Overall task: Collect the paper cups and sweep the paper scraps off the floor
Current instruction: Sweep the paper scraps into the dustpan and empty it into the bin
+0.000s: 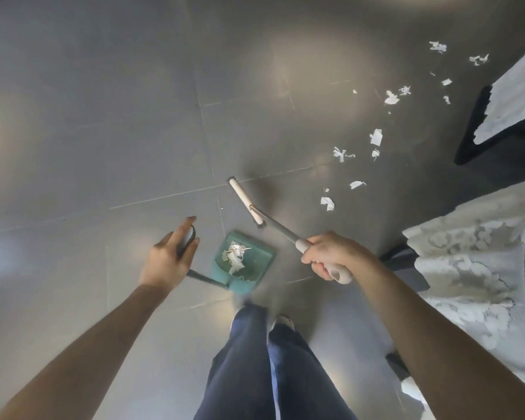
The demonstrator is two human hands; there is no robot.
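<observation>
My right hand (325,256) grips the beige end of a broom handle (279,227). The broom's white head (244,200) rests on the grey tile floor ahead of me. My left hand (170,256) holds the dark looped top of the handle of a teal dustpan (255,262). The dustpan sits on the floor between my hands, with torn paper (235,256) inside it. Several white paper scraps (376,136) lie scattered on the floor to the right of the broom head, trailing toward the upper right. No paper cup is visible.
A table under a white lace cloth (473,268) stands at the right, with dark legs beneath it. A dark-framed chair (473,140) draped in white cloth is at the upper right. My legs in blue jeans (255,359) are below. Bare grey tiles spread to the left.
</observation>
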